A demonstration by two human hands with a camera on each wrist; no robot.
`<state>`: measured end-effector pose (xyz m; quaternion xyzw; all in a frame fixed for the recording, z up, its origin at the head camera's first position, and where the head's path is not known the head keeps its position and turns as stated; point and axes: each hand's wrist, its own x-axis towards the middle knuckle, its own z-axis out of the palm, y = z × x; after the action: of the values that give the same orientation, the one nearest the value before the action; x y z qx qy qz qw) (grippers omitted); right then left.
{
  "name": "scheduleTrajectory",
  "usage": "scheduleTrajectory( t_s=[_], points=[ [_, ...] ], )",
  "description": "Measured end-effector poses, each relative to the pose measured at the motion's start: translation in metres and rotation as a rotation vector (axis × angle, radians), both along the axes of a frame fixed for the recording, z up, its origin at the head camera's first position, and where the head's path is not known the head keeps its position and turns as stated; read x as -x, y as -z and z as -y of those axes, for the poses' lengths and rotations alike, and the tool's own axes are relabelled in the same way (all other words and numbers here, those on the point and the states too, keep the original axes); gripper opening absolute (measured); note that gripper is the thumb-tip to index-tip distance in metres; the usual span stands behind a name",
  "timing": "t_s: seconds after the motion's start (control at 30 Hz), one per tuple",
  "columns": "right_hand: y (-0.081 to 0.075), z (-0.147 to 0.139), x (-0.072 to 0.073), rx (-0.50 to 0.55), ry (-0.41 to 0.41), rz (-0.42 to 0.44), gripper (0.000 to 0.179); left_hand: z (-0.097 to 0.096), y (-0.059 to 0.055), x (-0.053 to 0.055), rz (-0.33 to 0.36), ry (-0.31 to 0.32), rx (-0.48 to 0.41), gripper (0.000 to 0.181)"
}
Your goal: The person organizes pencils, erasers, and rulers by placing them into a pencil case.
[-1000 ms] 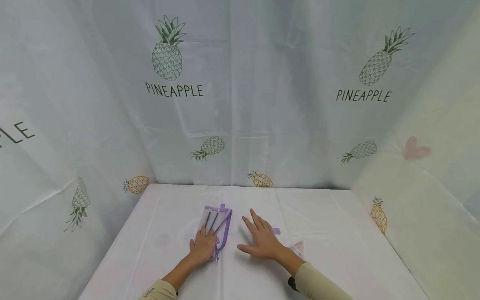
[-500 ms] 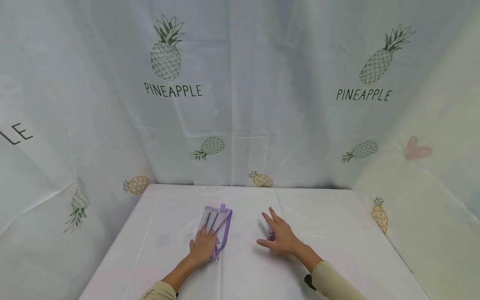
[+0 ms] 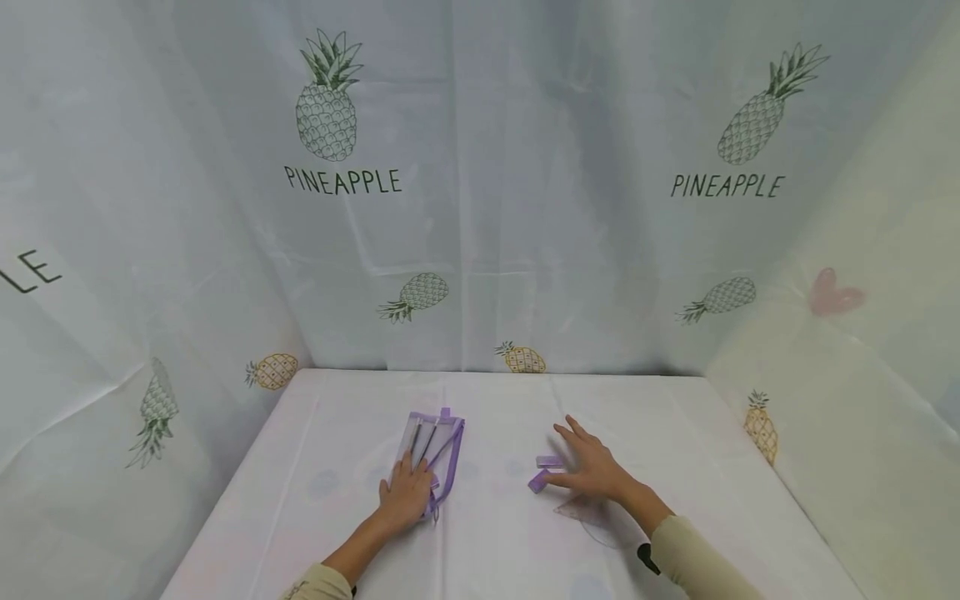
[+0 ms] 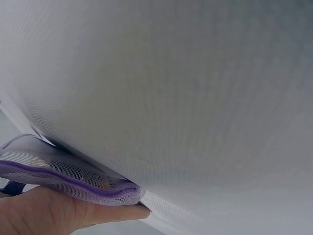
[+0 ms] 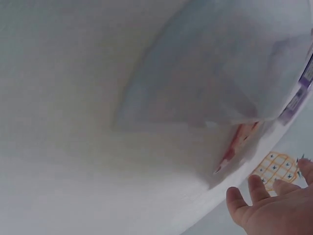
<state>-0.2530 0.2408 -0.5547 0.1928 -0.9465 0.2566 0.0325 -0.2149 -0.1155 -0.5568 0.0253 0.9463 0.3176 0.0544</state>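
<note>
Pouch of purple-edged mesh (image 3: 441, 444), the landmark of this entry, lay on the white-covered table (image 3: 495, 550), with two slim pencils (image 3: 431, 439) visible inside it; left hand (image 3: 405, 492) rested on its near part, fingers extended and slightly apart along the mesh, thumb beside its edge in the left wrist view; neither hand nor pouch had shifted over the last second. Right hand (image 3: 598, 471), well to the right of the pouch, had travelled farther from it in that interval; fingers spread, thumb held apart from the rest, nothing seen between them. Purple-and-white bar (image 3: 550, 462), right of the pouch and beyond the thumb; small purple block (image 3: 537, 482), right of the pouch at the thumb's tip, contact or narrow gap impossible to tell. Clear triangle with reddish marks (image 3: 567, 509), right of the pouch and nearer the person; clear curved sheet (image 3: 611, 537), farther right, its edge faint and partly under the hand. Consequence, as judged: the hand's shift left both purple pieces better exposed and within its reach, all four loose pieces outside the pouch, the pouch itself steadied. Pineapple-printed curtain (image 3: 517, 208), behind the pouch.
</note>
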Motion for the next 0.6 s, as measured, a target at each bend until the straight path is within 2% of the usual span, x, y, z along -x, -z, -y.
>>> scheduleTrajectory(
  t_s=[0.2,0.6],
  points=[
    [0.005,-0.013,0.006,0.04,-0.007,-0.016,0.089,0.0,0.001,-0.001,0.009,-0.004,-0.018,0.052],
    [0.009,-0.015,0.011,0.071,0.084,0.073,0.068,0.0,0.0,0.001,0.008,-0.005,-0.032,0.052]
  ],
)
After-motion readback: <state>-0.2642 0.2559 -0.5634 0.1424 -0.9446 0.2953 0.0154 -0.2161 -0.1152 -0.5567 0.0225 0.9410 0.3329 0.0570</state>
